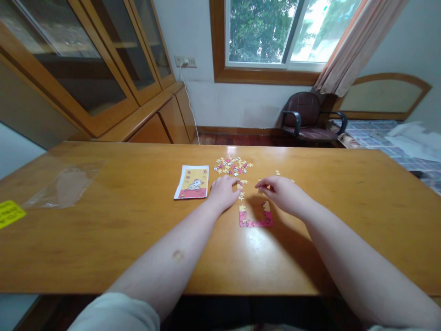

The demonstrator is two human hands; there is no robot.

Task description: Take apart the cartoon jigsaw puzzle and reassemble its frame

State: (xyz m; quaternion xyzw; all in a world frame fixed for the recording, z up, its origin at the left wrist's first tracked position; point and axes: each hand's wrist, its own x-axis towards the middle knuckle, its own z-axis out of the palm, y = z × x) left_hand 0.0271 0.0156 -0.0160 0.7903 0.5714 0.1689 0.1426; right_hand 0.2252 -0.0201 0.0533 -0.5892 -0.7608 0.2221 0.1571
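My left hand (224, 192) rests on the table beside a short column of joined yellow puzzle pieces (241, 189), its fingers apart and touching or almost touching them. To its right, my right hand (279, 193) hovers low with fingertips pinched near a yellow piece; what they hold is too small to make out. Nearer to me lies a U-shaped puzzle border (255, 224), pink along the bottom with yellow at its upper ends. Beyond my left hand is a heap of loose pieces (231, 165). The picture sheet (193, 182) with a white animal lies left of that hand.
A wooden table (138, 248) spans the view. Clear plastic wrapping (69, 184) and a yellow label (11, 214) lie at the left. A few loose pieces (277, 172) sit beyond my right hand. Behind are a cabinet, a window, a chair (306, 115) and a bed.
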